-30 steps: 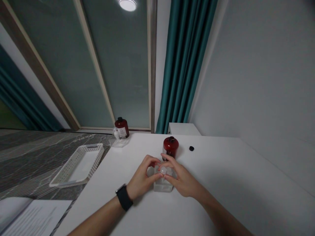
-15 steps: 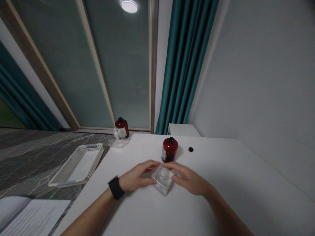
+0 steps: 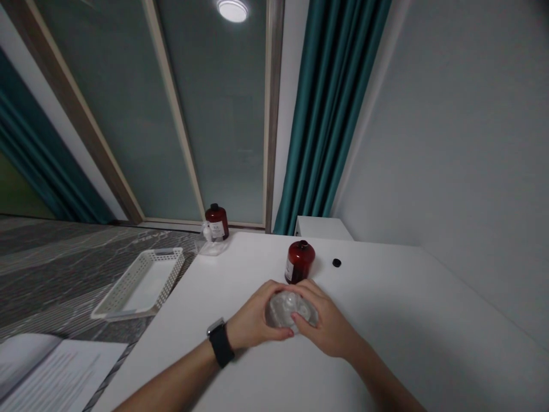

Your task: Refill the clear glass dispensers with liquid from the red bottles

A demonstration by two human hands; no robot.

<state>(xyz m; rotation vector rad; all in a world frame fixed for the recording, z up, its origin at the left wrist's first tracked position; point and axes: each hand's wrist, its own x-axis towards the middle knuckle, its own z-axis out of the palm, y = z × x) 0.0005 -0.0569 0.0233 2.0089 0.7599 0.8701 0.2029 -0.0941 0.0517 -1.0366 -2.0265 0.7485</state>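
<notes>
A clear plastic bottle (image 3: 283,310) lies tipped toward me between both hands on the white table (image 3: 386,320). My left hand (image 3: 254,321), with a black watch on its wrist, wraps round the bottle's left side. My right hand (image 3: 323,321) closes on its right side, thumb pressed near the cap end. Just behind the hands stands a dark red bottle (image 3: 299,261) with a white label and no cap on it. A small black cap (image 3: 337,262) lies on the table to its right.
A second dark red bottle (image 3: 217,222) stands at the table's far left corner beside a small clear container (image 3: 211,245). A white perforated basket (image 3: 143,283) sits on the grey surface to the left. Printed papers (image 3: 55,375) lie at the lower left. A teal curtain (image 3: 330,114) hangs behind.
The clear bottle stood upright with my fingers at its cap; it has been tilted over toward me and both hands now wrap round its body.
</notes>
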